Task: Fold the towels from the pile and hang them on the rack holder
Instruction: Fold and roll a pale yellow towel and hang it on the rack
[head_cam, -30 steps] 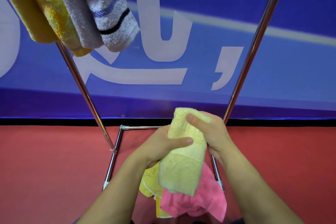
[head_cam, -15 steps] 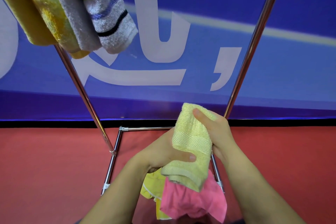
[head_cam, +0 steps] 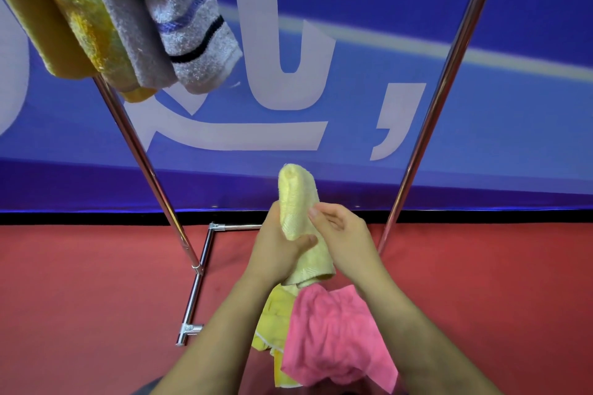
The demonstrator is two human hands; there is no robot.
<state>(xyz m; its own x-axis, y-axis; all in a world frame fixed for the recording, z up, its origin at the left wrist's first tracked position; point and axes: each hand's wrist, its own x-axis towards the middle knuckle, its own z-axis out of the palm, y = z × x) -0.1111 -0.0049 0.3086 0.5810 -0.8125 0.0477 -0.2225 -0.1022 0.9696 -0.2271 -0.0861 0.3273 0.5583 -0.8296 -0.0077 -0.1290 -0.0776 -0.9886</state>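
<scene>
Left hand grips a folded towel; right hand open beside it at 3 o'clock, before a banner showing a large comma

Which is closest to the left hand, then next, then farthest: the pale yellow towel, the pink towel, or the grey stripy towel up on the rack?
1. Pale yellow towel: held in the left hand, touching it.
2. Pink towel: in the pile just below the hands, toward the right.
3. Grey stripy towel: hanging high on the rack, upper left, farthest away.
</scene>
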